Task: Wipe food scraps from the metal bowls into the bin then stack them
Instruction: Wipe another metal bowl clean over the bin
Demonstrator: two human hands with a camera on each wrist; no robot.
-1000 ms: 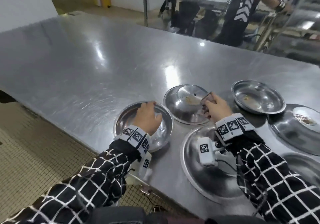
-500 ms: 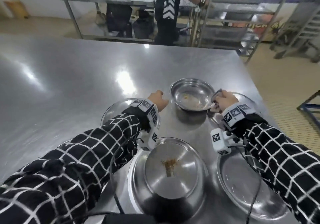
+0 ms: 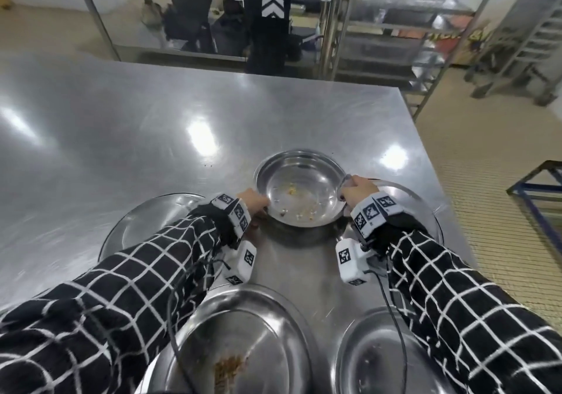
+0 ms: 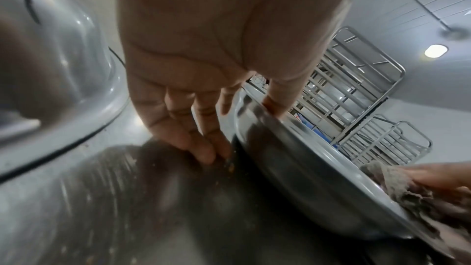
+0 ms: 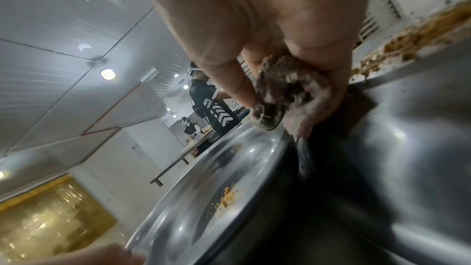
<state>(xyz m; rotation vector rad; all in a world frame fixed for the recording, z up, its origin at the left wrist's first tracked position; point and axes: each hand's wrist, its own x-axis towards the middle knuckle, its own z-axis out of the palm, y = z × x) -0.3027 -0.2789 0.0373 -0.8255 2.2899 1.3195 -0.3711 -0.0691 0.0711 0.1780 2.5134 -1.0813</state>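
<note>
A metal bowl (image 3: pixel 299 186) with yellow food scraps (image 3: pixel 292 187) sits mid-table. My left hand (image 3: pixel 258 203) holds its left rim; in the left wrist view the thumb (image 4: pixel 277 96) lies over the bowl's rim (image 4: pixel 293 134) and the fingers (image 4: pixel 203 148) reach down its outer wall. At the right rim, my right hand (image 3: pixel 352 186) grips a crumpled grey-brown cloth (image 5: pixel 288 92) just above the same bowl (image 5: pixel 216 178). No bin is in view.
Other metal bowls surround it: one on the left (image 3: pixel 146 223), one near me with brown scraps (image 3: pixel 237 342), one at the near right (image 3: pixel 374 354), one under my right wrist (image 3: pixel 422 208). The table's right edge (image 3: pixel 425 162) is close. A person stands beyond the table.
My left hand left the left-hand bowl and moved right to the scrap bowl's rim. The right hand stayed at that bowl with the cloth. The head view swung round.
</note>
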